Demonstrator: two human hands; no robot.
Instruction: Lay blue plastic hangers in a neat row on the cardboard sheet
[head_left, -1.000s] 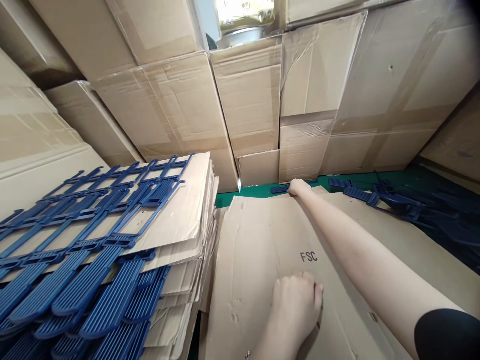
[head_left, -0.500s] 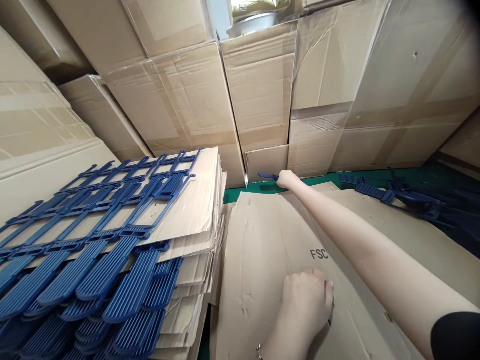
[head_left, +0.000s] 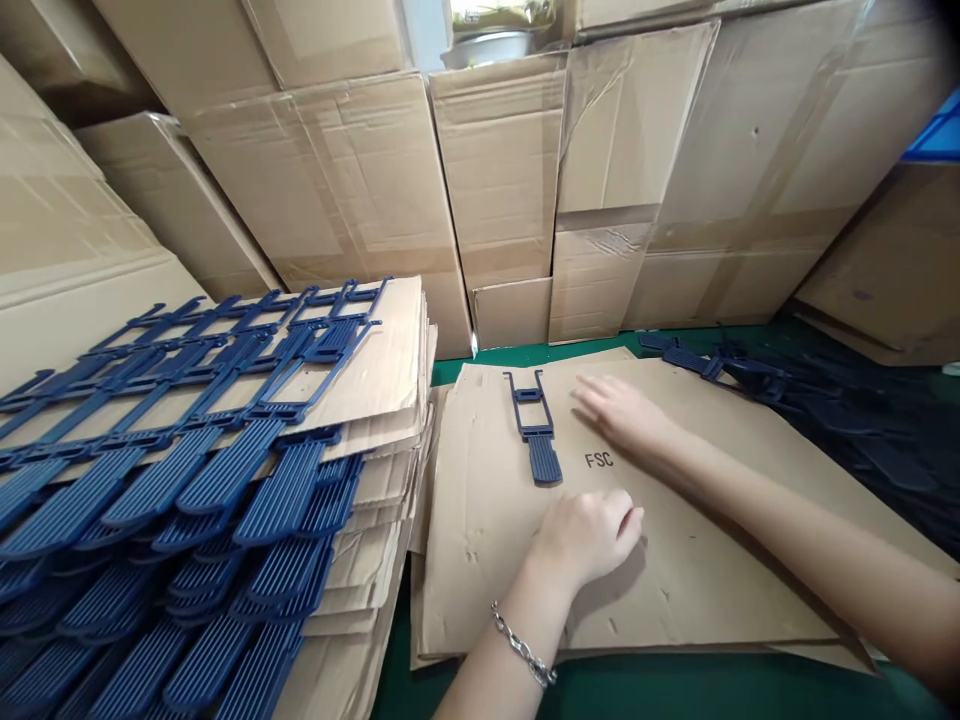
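Note:
A dark blue plastic part point(head_left: 543, 455), with a ribbed paddle and an open two-armed frame, lies flat on a cardboard sheet point(head_left: 495, 570) marked FSC. Just to the right of its frame is my right hand point(head_left: 619, 410), fingers stretched out over the cardboard, apart from the part. My left hand point(head_left: 589, 535) rests curled on the sheet below the paddle. Its fingertips are turned under, so whatever it may hold is hidden. At left, many matching blue parts point(head_left: 225, 465) lie in overlapping rows on a tall stack of cardboard sheets point(head_left: 397, 370).
A jumbled heap of dark blue parts point(head_left: 840, 420) lies at the right on the green tabletop point(head_left: 622, 690). Taped cardboard boxes point(head_left: 499, 170) form a wall behind. A metal bowl point(head_left: 487, 48) sits on top of them.
My right hand has let go of the blue part, which now lies on the cardboard, and has moved nearer and to the right. My left hand stays curled on the sheet.

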